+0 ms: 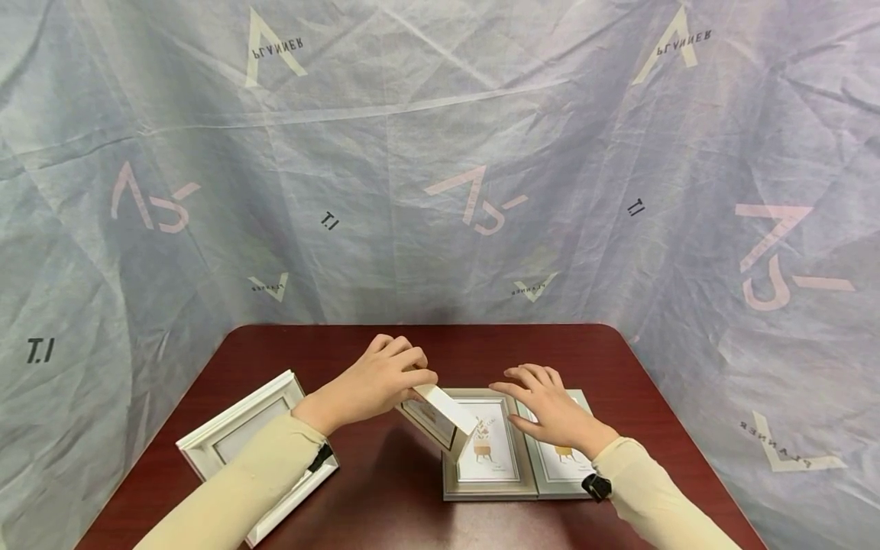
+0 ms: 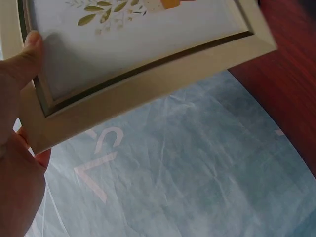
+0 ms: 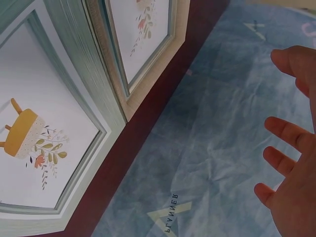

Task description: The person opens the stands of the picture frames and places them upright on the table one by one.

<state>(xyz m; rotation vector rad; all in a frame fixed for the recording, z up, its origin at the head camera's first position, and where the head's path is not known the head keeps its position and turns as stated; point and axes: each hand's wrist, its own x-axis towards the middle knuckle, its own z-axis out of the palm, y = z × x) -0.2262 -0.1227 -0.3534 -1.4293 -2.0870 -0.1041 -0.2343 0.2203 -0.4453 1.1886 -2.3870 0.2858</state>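
Note:
My left hand [image 1: 385,382] grips a cream picture frame [image 1: 440,420] by its edge, thumb on the front and fingers behind. That frame is tilted and raised off the table; in the left wrist view its cream border [image 2: 148,84] surrounds a leafy plant print. Its lower corner overlaps a beige picture frame [image 1: 528,466] lying flat, and whether they touch I cannot tell. My right hand [image 1: 550,409] hovers with spread fingers above a pale green picture frame [image 3: 94,182], which lies against the beige one. Nothing is in the right hand.
A larger white picture frame [image 1: 199,451] lies at an angle on the left of the dark red table [image 1: 385,504], partly hidden by my left forearm. Grey printed cloth [image 1: 440,252] hangs around the table's back and sides.

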